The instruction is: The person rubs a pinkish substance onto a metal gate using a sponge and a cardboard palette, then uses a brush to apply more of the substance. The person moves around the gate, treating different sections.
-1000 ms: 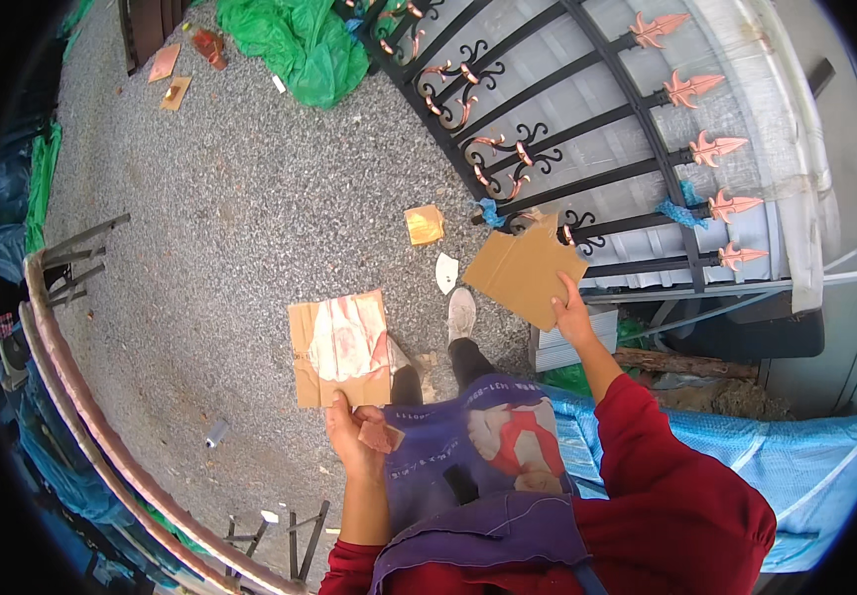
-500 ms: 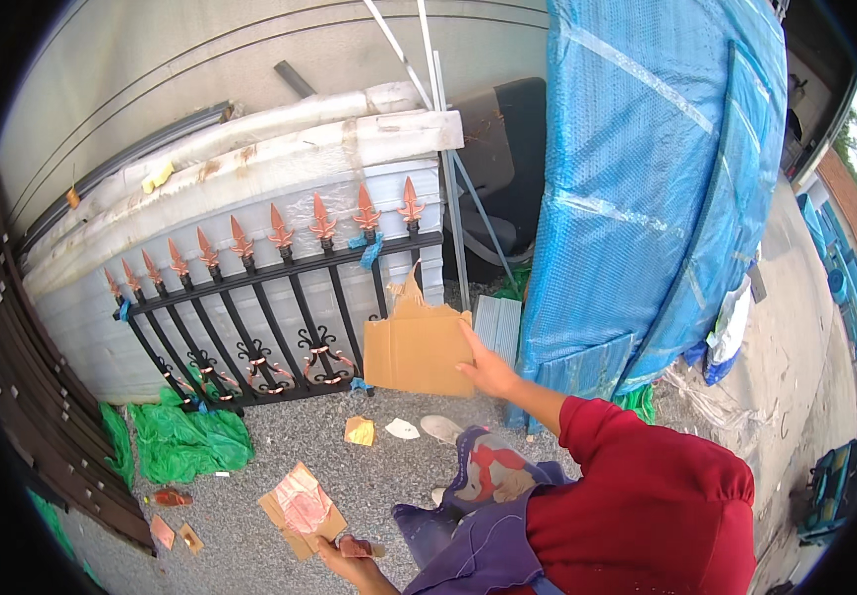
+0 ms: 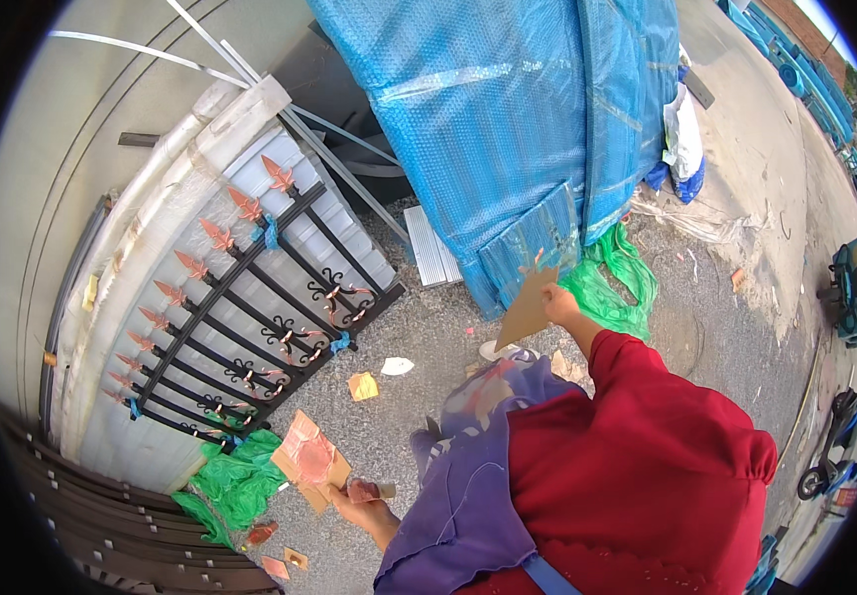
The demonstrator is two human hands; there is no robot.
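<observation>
My right hand (image 3: 560,303) is closed on the upper edge of a brown cardboard piece (image 3: 525,311), which is tilted and seen partly edge-on near the blue-wrapped stack. Lower left, my left hand (image 3: 367,513) grips a smaller cardboard piece (image 3: 307,458) smeared with copper-pink paint. A short, flat brown-ended tool (image 3: 365,490), perhaps a paintbrush, is in the same hand. Beyond it leans a black metal fence panel (image 3: 212,283) with copper-coloured spear tips and scrolls, apart from both hands.
Blue bubble-wrapped panels (image 3: 488,119) stand at the back. Green plastic sheeting (image 3: 240,481) lies below the fence, and more green plastic (image 3: 619,283) near my right arm. A yellow-stained scrap (image 3: 362,386), a white scrap (image 3: 397,366) and a reddish-brown bottle (image 3: 261,534) lie on the gravel.
The view has turned to the right. My right hand has carried the cardboard away from the fence, toward the blue wrapping. My left hand keeps its hold on the painted cardboard and the tool.
</observation>
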